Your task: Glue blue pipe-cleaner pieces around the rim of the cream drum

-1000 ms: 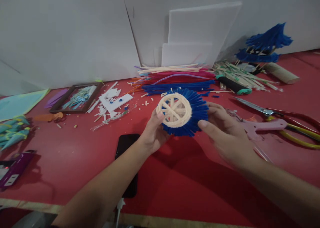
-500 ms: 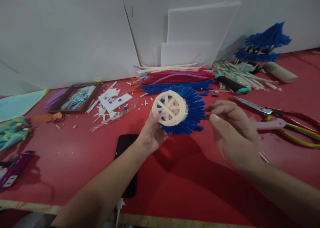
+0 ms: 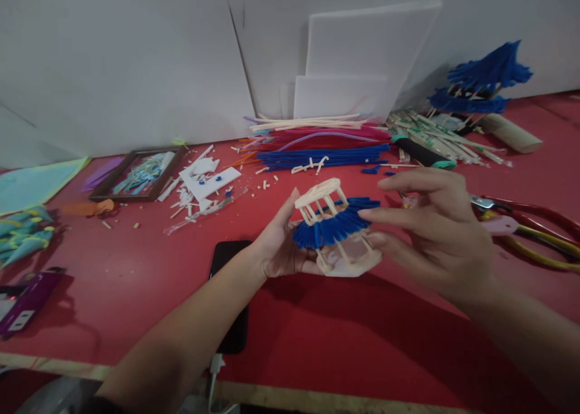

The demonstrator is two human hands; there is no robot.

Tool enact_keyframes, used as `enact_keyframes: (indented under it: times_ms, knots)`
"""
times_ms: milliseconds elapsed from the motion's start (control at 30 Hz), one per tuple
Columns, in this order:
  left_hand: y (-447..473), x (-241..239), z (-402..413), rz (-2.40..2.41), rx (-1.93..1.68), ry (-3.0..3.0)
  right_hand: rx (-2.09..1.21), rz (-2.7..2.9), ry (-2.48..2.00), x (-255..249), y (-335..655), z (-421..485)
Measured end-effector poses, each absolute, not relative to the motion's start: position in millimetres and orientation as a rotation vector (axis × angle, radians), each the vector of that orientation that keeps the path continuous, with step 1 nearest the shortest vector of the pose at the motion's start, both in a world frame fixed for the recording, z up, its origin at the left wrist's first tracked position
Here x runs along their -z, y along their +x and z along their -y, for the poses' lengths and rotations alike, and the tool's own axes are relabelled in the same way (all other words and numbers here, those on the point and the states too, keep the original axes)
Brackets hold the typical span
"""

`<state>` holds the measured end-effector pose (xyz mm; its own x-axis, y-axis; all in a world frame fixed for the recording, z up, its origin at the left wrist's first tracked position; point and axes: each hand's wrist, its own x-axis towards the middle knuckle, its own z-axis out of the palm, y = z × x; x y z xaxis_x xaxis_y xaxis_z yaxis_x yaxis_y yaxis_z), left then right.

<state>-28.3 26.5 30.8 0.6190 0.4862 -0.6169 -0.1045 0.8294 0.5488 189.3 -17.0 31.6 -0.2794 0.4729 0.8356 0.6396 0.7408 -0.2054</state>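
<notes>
A small two-tier pavilion model (image 3: 335, 228) is held up over the red table, tilted. It has a cream ring on top, cream posts, a blue fringed roof of pipe-cleaner pieces round its middle, and a pale base. My left hand (image 3: 283, 248) grips it from the left, thumb near the top ring and fingers beneath the base. At its right side is my right hand (image 3: 435, 232), fingers spread apart. Its middle fingertip meets the blue fringe, and the thumb lies close to the lower posts; whether these touch firmly I cannot tell.
Behind the model lie bundled pipe cleaners (image 3: 324, 154) and a green-and-black handle (image 3: 423, 153). Red-handled scissors (image 3: 534, 211) and yellow-handled pliers (image 3: 544, 245) are at right. A phone (image 3: 233, 329) sits under my left forearm. White scraps (image 3: 211, 184), a framed tray (image 3: 138, 187) and a finished blue-roofed model (image 3: 484, 78) stand farther back.
The model has been tipped from showing its round spoked top to showing its side, posts and base. My right hand has come in against its right edge, fingers more widely spread.
</notes>
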Motion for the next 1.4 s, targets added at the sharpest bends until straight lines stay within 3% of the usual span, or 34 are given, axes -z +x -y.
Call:
enact_keyframes:
  times_ms: [200,500,933,1400]
  knots:
    - [-33.6,-18.0,-31.3,-0.679,-0.216,0.484,0.18,1.942,-0.811,-37.5,187.5,18.0]
    - [-26.6,-22.3,-21.7,-0.661,-0.332,0.618,0.132,1.737,-1.077,-31.5,185.8,12.9]
    - [-21.1,-19.9,-14.2,-0.65,-0.297,0.688,-0.344,1.45,-1.122,-23.6,183.2,10.5]
    - [-24.0,-12.6,-15.3,-0.539,-0.221,0.669,-0.343,1.46,-1.174,-23.7,182.8,8.0]
